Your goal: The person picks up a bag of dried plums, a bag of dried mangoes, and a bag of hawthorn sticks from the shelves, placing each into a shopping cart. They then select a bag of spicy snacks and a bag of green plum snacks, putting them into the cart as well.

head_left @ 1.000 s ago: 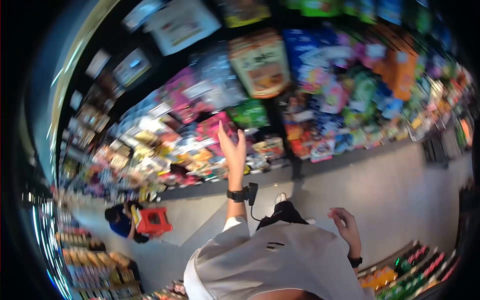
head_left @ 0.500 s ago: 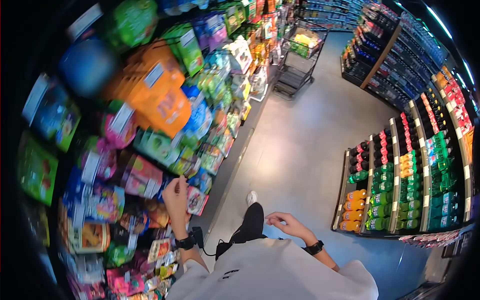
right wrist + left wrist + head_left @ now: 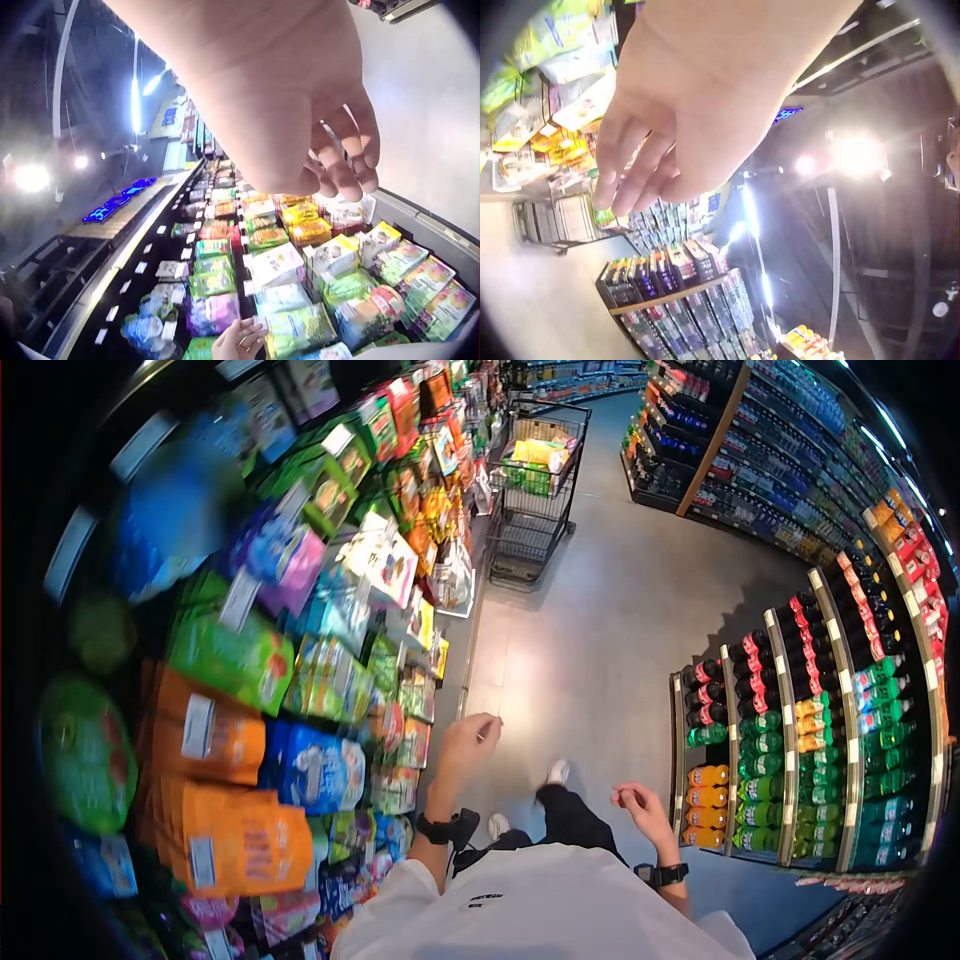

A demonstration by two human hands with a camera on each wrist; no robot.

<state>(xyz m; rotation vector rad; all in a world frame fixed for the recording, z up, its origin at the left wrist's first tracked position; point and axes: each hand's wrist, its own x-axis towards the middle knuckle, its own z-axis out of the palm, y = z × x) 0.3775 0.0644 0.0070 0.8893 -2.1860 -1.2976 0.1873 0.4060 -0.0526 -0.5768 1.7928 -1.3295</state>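
My left hand (image 3: pixel 464 752) hangs in front of my body beside the snack shelf, its fingers loosely curled with nothing in them. In the left wrist view the same hand (image 3: pixel 690 112) shows its bare palm and bent fingers. The right hand (image 3: pixel 646 815) is held low at my other side, near the bottle rack, also loosely curled and holding nothing. Its palm (image 3: pixel 300 97) appears bare in the right wrist view. Nearest the left hand hang snack pouches, among them a blue bag (image 3: pixel 318 768) and orange bags (image 3: pixel 240 840).
A black shopping cart (image 3: pixel 525 535) with yellow and green packages in it stands ahead by the snack shelf. On the right, a rack holds orange soda bottles (image 3: pixel 706 797) and green bottles (image 3: pixel 760 785). A drinks shelf (image 3: pixel 770 475) stands farther off, across grey floor (image 3: pixel 610 630).
My view has swung right, away from facing the shelf, and then moved along the aisle toward the cart. The left hand has dropped from its reach toward the packages to beside my body.
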